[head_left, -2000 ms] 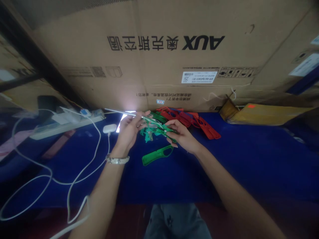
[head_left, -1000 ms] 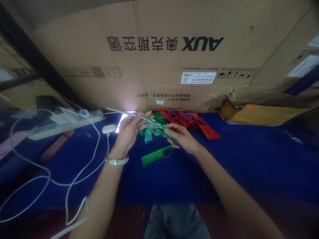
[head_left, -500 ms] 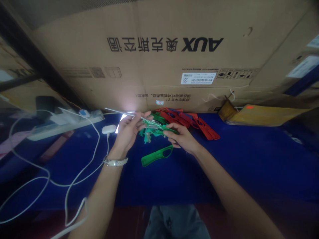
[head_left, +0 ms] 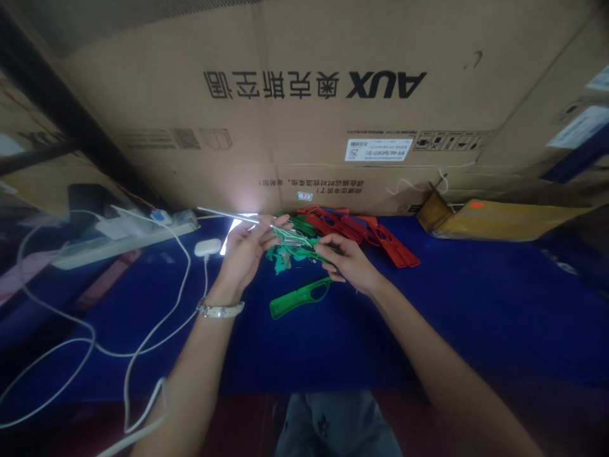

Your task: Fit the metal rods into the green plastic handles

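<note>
My left hand [head_left: 247, 251] is raised over the blue table [head_left: 476, 317], its fingers pinched on a thin metal wire piece [head_left: 290, 236] at the end of a green plastic part [head_left: 304, 254]. My right hand [head_left: 349, 263] grips the other end of that same green part. Both hands hold it just above a small heap of green pieces [head_left: 280, 257]. A single green plastic handle-shaped part [head_left: 297, 297] lies flat on the cloth just below my right hand.
Several red plastic parts [head_left: 380, 238] lie behind my hands against a big cardboard box [head_left: 304, 95]. A white earbud case [head_left: 208, 246], a power strip [head_left: 124, 236] and white cables [head_left: 133, 355] sit at the left. A yellow-brown package [head_left: 499, 219] lies at the right.
My right hand has shifted slightly along the green part and my left fingers have adjusted on the wire; everything on the table stays where it was.
</note>
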`<state>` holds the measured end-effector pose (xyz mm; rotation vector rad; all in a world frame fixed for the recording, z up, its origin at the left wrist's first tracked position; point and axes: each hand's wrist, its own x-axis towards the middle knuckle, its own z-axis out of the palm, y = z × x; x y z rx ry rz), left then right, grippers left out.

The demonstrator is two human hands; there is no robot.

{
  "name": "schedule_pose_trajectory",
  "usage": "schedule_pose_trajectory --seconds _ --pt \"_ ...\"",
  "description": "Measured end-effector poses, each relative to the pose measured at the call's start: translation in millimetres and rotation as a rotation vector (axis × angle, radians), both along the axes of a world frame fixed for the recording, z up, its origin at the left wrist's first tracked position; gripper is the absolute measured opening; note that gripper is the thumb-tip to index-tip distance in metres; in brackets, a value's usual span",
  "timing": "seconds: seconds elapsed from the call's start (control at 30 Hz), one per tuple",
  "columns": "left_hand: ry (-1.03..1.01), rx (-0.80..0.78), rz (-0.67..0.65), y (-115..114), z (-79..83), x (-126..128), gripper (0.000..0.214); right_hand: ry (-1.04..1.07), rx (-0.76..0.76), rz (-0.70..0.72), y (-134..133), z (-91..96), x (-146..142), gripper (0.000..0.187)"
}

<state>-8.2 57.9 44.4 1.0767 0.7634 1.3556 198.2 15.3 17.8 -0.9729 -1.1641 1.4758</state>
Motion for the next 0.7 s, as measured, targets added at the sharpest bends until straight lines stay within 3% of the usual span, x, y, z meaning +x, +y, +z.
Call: schedule_pose_trajectory --seconds 0.7 --pt "-0.021 -0.015 -0.020 -1.9 3.2 1.9 0.021 0.047 -0.048 0.002 -3.2 5.8 -0.7 0.044"
